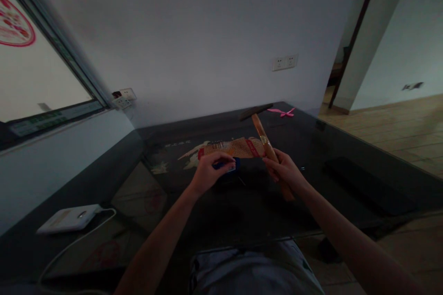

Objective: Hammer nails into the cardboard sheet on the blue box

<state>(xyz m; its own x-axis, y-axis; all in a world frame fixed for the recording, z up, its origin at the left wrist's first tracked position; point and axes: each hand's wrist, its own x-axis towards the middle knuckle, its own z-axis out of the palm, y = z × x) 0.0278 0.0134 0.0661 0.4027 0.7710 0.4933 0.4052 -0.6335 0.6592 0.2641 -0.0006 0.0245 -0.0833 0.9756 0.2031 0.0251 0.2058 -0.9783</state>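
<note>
A: How many hands show over the dark table (221,214)?
B: Two, both the person's. The right hand (286,171) wraps its fingers around the wooden handle of one hammer (265,140), held above the tabletop on the right side, with its single dark head pointing towards the wall (207,46)
A: And the left hand (210,168)?
B: Its fingers are bent over one small blue thing (236,164), which lies left of the hammer; whether they pinch it or only rest against it, B cannot tell
A: What lies near the two hands?
B: One beige-and-red patterned piece (238,147), just behind them, and one thin sliver (241,180) in front of the blue thing, too small to make out
A: And farther off?
B: One pink strip (285,113) at the far edge, one dark slab (367,186) on the right, and one white device (69,219) with one white cable (83,235) on the left. Two socket plates (285,62) sit side by side on the wall behind the table
</note>
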